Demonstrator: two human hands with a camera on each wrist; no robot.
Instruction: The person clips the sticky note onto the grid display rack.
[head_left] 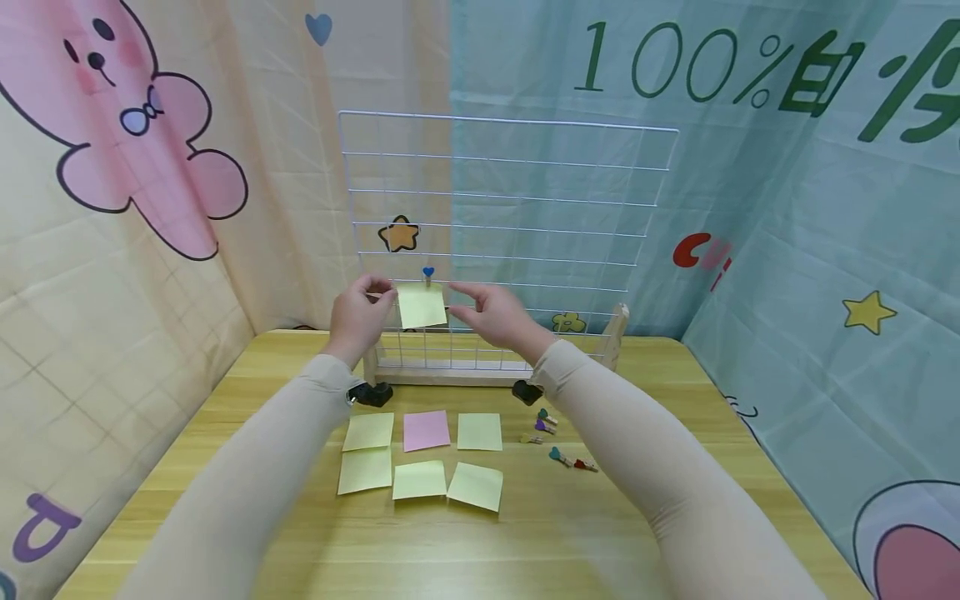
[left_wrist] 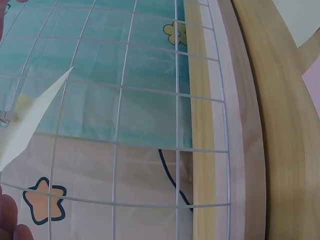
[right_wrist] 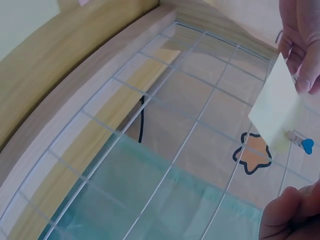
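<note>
A pale yellow sticky note (head_left: 422,307) hangs on the white wire grid (head_left: 510,202), held at its top by a small clothespin with a blue heart (head_left: 428,272). My left hand (head_left: 358,318) pinches the note's left edge near the upper corner; in the right wrist view the fingertips of that left hand (right_wrist: 305,50) meet the paper. On the other side, my right hand (head_left: 498,317) stands beside the note's right edge, thumb and index finger apart with nothing between them. The left wrist view shows the note (left_wrist: 30,120) tilted out from the wires.
On the wooden table (head_left: 570,533) lie several yellow notes (head_left: 420,481) and one pink note (head_left: 426,431). Several small heart clothespins (head_left: 560,456) lie to their right. The grid stands in a wooden base (head_left: 450,377) before a printed curtain (head_left: 285,167).
</note>
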